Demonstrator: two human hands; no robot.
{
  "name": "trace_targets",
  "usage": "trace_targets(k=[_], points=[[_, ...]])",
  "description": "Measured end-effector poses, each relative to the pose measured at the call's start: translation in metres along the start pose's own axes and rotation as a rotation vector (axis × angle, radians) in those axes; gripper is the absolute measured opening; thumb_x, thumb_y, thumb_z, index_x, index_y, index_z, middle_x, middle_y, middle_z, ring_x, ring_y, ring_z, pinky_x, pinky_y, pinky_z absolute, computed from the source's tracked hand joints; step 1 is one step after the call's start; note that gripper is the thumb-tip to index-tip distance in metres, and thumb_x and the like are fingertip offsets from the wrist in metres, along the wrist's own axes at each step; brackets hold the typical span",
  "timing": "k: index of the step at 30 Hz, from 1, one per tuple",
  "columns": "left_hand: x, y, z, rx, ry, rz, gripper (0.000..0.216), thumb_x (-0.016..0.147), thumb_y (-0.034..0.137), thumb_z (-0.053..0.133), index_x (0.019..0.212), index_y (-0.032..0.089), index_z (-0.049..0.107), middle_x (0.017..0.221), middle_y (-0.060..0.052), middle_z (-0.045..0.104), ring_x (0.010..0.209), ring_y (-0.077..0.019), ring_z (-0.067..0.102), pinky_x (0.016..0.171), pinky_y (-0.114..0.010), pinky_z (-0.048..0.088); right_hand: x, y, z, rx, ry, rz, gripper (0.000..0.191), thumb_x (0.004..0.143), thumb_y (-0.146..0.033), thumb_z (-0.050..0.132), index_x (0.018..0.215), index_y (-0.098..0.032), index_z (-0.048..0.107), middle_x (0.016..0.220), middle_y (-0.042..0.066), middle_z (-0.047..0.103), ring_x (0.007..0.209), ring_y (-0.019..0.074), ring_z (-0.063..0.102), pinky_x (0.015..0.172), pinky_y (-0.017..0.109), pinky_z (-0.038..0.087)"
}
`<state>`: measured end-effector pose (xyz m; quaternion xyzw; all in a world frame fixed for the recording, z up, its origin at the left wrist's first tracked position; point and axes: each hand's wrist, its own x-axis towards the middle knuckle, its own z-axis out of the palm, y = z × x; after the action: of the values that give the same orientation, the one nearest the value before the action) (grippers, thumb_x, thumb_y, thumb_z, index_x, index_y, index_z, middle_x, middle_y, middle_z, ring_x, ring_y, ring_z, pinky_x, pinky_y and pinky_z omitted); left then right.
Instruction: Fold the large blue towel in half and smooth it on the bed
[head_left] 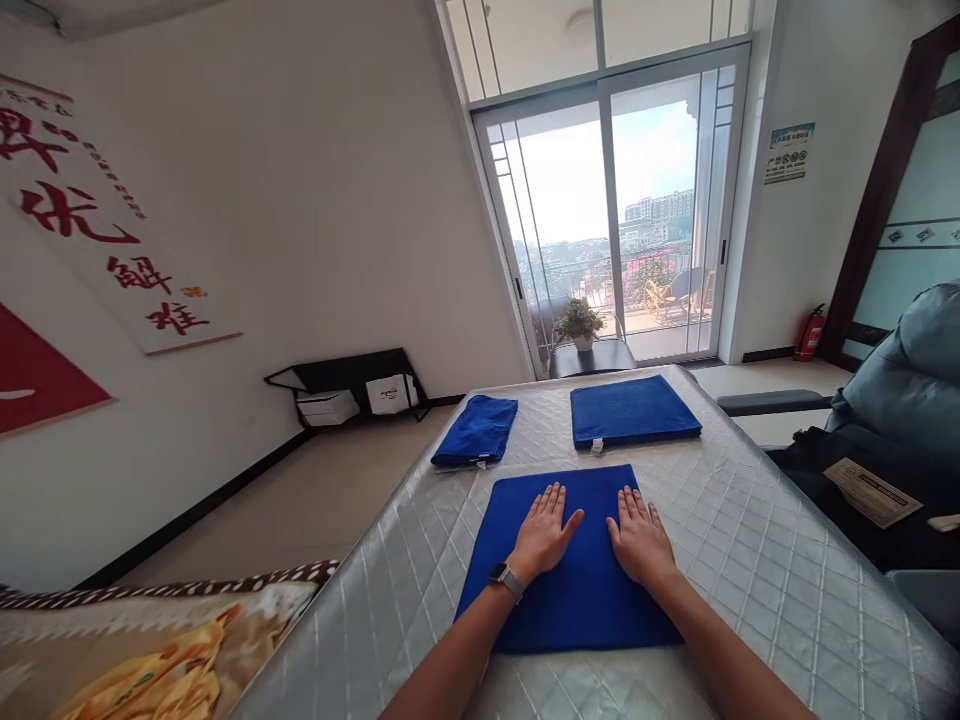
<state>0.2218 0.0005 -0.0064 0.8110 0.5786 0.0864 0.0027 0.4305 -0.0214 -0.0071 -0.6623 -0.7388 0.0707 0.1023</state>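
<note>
A blue cloth [577,610] lies spread flat on the quilted silver mattress [780,570] in front of me. My left hand [541,538] rests palm down on its left half, fingers stretched out, with a watch [506,578] on the wrist. On the right half, my right hand [639,540] also lies flat with its fingers extended. Beyond my hands are two more blue cloths. A narrow folded one [478,430] is at the left, and a wider folded stack [634,410] with a white tag is at the right.
Right of the mattress stands a dark armchair [900,380] with a brown card [872,492] on it. A patterned blanket [255,625] and yellow cloth [172,670] lie at lower left. Past the far edge, a potted plant [580,322] stands on a small table before glass doors [615,230].
</note>
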Motion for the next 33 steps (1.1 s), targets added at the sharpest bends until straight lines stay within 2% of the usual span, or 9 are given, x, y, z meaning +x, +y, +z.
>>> trace_targets(k=[8, 13, 21, 27, 33], points=[[-0.035, -0.074, -0.006, 0.019, 0.015, -0.155, 0.084, 0.098, 0.068, 0.01, 0.154, 0.009, 0.029, 0.161, -0.013, 0.027, 0.15, -0.0253, 0.019, 0.122, -0.042, 0.019, -0.001, 0.001, 0.001, -0.046, 0.002, -0.01, 0.068, 0.099, -0.043, 0.021, 0.156, -0.005, 0.02, 0.163, 0.011, 0.015, 0.151, 0.0234, 0.01, 0.122, 0.045, 0.005], [-0.047, -0.099, -0.005, -0.005, 0.055, -0.177, 0.083, 0.099, 0.067, 0.012, 0.154, 0.008, 0.029, 0.16, -0.015, 0.027, 0.149, -0.0258, 0.022, 0.121, -0.044, 0.021, 0.0, 0.003, 0.003, -0.067, 0.006, -0.004, 0.069, 0.099, -0.046, 0.018, 0.156, -0.007, 0.019, 0.164, 0.009, 0.015, 0.151, 0.023, 0.009, 0.122, 0.046, 0.005], [-0.047, -0.102, 0.001, -0.036, 0.133, -0.166, 0.083, 0.099, 0.067, 0.016, 0.153, 0.006, 0.032, 0.159, -0.018, 0.03, 0.149, -0.0278, 0.024, 0.12, -0.045, 0.024, 0.004, 0.005, 0.006, -0.15, 0.0, -0.002, 0.069, 0.099, -0.048, 0.018, 0.157, -0.01, 0.018, 0.164, 0.007, 0.015, 0.152, 0.0212, 0.009, 0.122, 0.044, 0.008], [-0.049, -0.099, -0.006, -0.067, 0.117, -0.166, 0.088, 0.097, 0.069, 0.012, 0.152, 0.002, 0.032, 0.159, -0.019, 0.028, 0.149, -0.0287, 0.023, 0.121, -0.045, 0.022, 0.003, 0.004, 0.006, -0.178, 0.0, -0.012, 0.069, 0.099, -0.048, 0.019, 0.157, -0.01, 0.017, 0.164, 0.008, 0.016, 0.152, 0.0206, 0.008, 0.122, 0.044, 0.01], [-0.052, -0.096, -0.011, -0.079, 0.128, -0.185, 0.088, 0.098, 0.068, 0.014, 0.151, 0.001, 0.034, 0.157, -0.02, 0.031, 0.149, -0.0286, 0.024, 0.121, -0.043, 0.023, -0.006, -0.005, -0.005, -0.183, -0.003, 0.001, 0.067, 0.1, -0.045, 0.02, 0.157, -0.009, 0.02, 0.164, 0.011, 0.017, 0.151, 0.0213, 0.008, 0.122, 0.044, 0.011]])
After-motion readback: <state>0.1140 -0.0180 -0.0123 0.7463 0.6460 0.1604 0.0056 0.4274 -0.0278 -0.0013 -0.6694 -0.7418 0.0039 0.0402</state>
